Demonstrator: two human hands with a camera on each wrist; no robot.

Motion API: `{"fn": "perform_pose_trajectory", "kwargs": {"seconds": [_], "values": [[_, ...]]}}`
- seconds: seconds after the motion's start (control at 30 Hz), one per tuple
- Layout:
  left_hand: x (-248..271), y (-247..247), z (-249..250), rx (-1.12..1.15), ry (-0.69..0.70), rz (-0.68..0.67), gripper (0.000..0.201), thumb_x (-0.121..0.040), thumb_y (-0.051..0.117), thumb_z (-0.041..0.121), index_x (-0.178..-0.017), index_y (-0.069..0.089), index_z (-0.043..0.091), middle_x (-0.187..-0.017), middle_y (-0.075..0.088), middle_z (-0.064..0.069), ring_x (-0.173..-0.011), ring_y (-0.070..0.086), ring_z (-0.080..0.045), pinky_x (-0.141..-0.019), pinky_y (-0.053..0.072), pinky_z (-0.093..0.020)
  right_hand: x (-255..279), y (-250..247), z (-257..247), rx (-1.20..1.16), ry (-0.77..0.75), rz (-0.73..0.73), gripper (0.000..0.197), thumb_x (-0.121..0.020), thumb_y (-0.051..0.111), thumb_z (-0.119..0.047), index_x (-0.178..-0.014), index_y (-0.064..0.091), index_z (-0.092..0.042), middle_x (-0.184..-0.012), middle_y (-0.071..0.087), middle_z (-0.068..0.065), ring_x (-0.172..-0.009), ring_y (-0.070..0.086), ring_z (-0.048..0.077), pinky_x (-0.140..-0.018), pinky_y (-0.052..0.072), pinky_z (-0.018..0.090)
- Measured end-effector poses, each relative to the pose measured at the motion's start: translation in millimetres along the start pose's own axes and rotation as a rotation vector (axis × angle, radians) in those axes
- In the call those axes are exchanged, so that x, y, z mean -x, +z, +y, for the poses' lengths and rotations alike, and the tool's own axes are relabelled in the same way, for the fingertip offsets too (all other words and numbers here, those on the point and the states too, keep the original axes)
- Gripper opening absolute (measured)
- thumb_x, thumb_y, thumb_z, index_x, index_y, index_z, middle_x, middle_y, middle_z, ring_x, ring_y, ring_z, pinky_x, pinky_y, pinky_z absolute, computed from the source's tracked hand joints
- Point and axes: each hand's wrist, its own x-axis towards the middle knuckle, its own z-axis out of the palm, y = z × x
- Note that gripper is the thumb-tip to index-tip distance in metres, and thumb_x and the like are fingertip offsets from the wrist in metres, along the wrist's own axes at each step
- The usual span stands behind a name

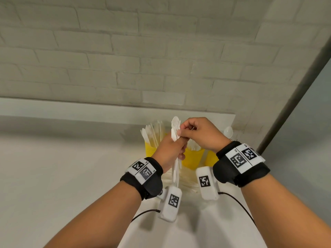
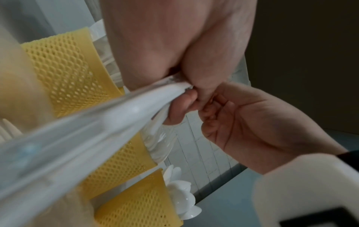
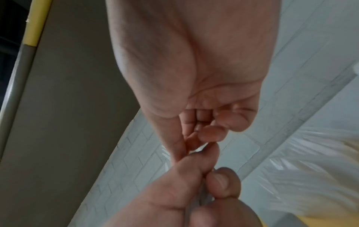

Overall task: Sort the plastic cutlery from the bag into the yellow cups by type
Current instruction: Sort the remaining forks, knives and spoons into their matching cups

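Three yellow mesh-textured cups stand in a row by the wall: the left cup [image 1: 150,150] [image 2: 68,61] bristles with white pieces, the middle cup [image 1: 192,159] [image 2: 124,161] holds forks, and the right cup [image 1: 211,156] [image 2: 136,204] holds spoons [image 2: 180,195]. My left hand [image 1: 171,149] [image 2: 165,46] grips a bundle of white plastic cutlery [image 1: 175,129] [image 2: 116,113] upright in front of the cups, handles hanging down. My right hand [image 1: 197,133] [image 2: 252,122] pinches the top of one piece in that bundle, which shows tines like a fork.
A clear plastic bag [image 3: 310,161] with more white cutlery lies on the white counter [image 1: 62,176] below my hands. A white brick wall [image 1: 125,59] and a ledge run close behind the cups. A grey post [image 1: 295,97] rises at the right.
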Motion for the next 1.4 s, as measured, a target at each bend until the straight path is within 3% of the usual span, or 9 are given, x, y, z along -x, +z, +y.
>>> {"fn": "perform_pose_trajectory", "kwargs": {"seconds": [0.3, 0.5, 0.73, 0.93, 1.03, 1.1, 1.2, 1.3, 1.4], "values": [[-5, -6, -10, 0.035, -0.074, 0.013, 0.034, -0.096, 0.058, 0.025, -0.07, 0.038, 0.019, -0.061, 0.034, 0.002, -0.048, 0.027, -0.01, -0.043, 0.025, -0.021, -12, -36, -11, -0.518, 0.079, 0.365, 0.016, -0.098, 0.048, -0.009, -0.085, 0.043, -0.017, -0.088, 0.06, 0.002, -0.052, 0.064, 0.007, -0.043, 0.046, 0.018], [-7, -9, -8, 0.06, -0.04, 0.014, 0.033, -0.097, 0.055, 0.026, -0.071, 0.037, 0.017, -0.061, 0.036, 0.002, -0.047, 0.028, -0.009, -0.043, 0.026, -0.021, -18, -42, 5, -0.361, 0.053, 0.613, 0.024, -0.096, 0.048, -0.005, -0.079, 0.04, -0.02, -0.089, 0.059, 0.009, -0.056, 0.06, 0.012, -0.051, 0.052, 0.02], [-5, -6, -6, 0.118, -0.04, -0.022, 0.034, -0.098, 0.053, 0.028, -0.07, 0.038, 0.018, -0.062, 0.035, 0.002, -0.047, 0.027, -0.008, -0.045, 0.026, -0.02, -9, -4, 58, 0.175, 0.188, 0.388, 0.008, -0.085, 0.067, -0.019, -0.082, 0.06, -0.019, -0.081, 0.063, -0.001, -0.084, 0.061, 0.021, -0.073, 0.045, 0.027], [-6, -10, -5, 0.149, -0.048, -0.01, 0.033, -0.098, 0.053, 0.029, -0.07, 0.04, 0.018, -0.06, 0.037, 0.002, -0.047, 0.028, -0.008, -0.044, 0.026, -0.019, -5, 2, 67, 0.371, 0.244, 0.233, 0.021, -0.088, 0.059, -0.023, -0.102, 0.074, -0.024, -0.11, 0.07, 0.002, -0.12, 0.048, 0.025, -0.098, 0.042, 0.034], [-7, -12, -3, 0.152, -0.032, 0.011, 0.032, -0.099, 0.051, 0.029, -0.07, 0.042, 0.018, -0.06, 0.037, 0.002, -0.047, 0.028, -0.008, -0.044, 0.027, -0.018, -6, -5, 56, 0.301, 0.164, 0.268, 0.031, -0.089, 0.054, -0.016, -0.116, 0.068, -0.02, -0.118, 0.065, 0.004, -0.115, 0.053, 0.025, -0.099, 0.044, 0.036], [-8, -13, 1, 0.173, -0.008, 0.026, 0.03, -0.1, 0.05, 0.028, -0.072, 0.044, 0.018, -0.061, 0.038, 0.002, -0.047, 0.03, -0.008, -0.044, 0.03, -0.019, -4, -4, 41, 0.181, 0.084, 0.275, 0.025, -0.089, 0.056, -0.013, -0.112, 0.067, -0.018, -0.107, 0.064, -0.001, -0.093, 0.058, 0.012, -0.083, 0.045, 0.022], [-13, -15, 9, 0.166, 0.05, 0.037, 0.033, -0.1, 0.049, 0.031, -0.071, 0.05, 0.015, -0.06, 0.041, -0.002, -0.05, 0.038, -0.012, -0.052, 0.039, -0.024, 3, 6, 10, -0.096, 0.107, 0.023, 0.006, -0.094, 0.053, -0.015, -0.094, 0.059, -0.014, -0.08, 0.064, -0.006, -0.068, 0.058, 0.003, -0.068, 0.042, 0.016], [-15, -19, 19, 0.131, 0.064, 0.031, 0.045, -0.098, 0.048, 0.041, -0.064, 0.051, 0.012, -0.058, 0.044, -0.009, -0.056, 0.047, -0.021, -0.063, 0.045, -0.034, 6, 14, -6, -0.271, 0.19, -0.2, 0.021, -0.097, 0.046, -0.022, -0.081, 0.051, -0.011, -0.071, 0.054, 0.001, -0.065, 0.055, 0.013, -0.074, 0.046, 0.027], [-13, -22, 28, 0.156, 0.053, 0.029, 0.051, -0.1, 0.042, 0.041, -0.058, 0.044, 0.013, -0.055, 0.039, -0.005, -0.051, 0.043, -0.018, -0.054, 0.042, -0.027, 5, 17, -6, -0.326, 0.221, -0.304, 0.024, -0.086, 0.056, -0.032, -0.088, 0.058, -0.009, -0.085, 0.065, 0.008, -0.082, 0.065, 0.028, -0.088, 0.052, 0.039]]}}
